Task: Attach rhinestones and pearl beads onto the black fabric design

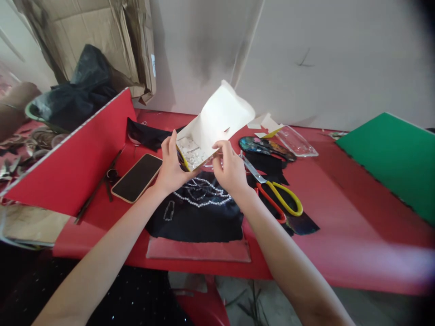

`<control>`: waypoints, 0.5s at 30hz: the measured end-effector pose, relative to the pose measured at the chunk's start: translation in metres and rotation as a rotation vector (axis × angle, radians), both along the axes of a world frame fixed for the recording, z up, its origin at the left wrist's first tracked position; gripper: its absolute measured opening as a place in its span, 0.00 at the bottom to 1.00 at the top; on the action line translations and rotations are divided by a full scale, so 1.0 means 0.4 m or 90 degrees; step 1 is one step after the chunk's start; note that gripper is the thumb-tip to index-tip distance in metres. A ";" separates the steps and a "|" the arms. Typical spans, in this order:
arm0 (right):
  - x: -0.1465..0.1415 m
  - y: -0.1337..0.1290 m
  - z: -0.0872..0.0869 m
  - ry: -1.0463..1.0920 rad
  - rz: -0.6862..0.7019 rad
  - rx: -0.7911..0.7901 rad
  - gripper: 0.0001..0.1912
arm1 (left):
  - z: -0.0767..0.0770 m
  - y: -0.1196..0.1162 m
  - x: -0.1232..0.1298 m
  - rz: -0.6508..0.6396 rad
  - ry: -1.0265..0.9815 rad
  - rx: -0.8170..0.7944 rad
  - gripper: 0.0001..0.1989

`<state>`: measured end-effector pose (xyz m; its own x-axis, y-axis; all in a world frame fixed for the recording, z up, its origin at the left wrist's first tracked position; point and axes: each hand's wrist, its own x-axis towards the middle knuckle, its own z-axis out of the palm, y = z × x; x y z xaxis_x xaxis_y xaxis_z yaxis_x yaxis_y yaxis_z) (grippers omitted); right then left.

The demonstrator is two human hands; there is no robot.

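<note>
A small open box with clear and silvery bits inside is raised over the work surface, its white lid or lining standing up behind. My left hand grips the box's left side, thumb underneath. At its right edge, the fingers of my right hand are curled against the box. Below both hands lies black cloth on a clear sheet, with silvery bead strands and a small wire-like clip on top.
Scissors with yellow and red handles lie right of the cloth, near a clear tray. A phone lies left. Red and green panels stand at either side. Another person's arm shows far left.
</note>
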<state>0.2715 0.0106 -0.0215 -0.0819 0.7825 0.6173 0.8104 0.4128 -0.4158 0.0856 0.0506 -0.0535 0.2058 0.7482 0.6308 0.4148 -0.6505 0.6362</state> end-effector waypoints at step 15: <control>0.054 0.002 -0.002 -0.062 0.074 0.319 0.22 | 0.088 -0.002 -0.050 -0.399 -0.239 -0.591 0.43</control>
<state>0.2933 0.0115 -0.0224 -0.2269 0.3750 0.8988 0.7722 0.6317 -0.0686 0.0656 0.0498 -0.0185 0.6172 0.7868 -0.0024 -0.1261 0.1019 0.9868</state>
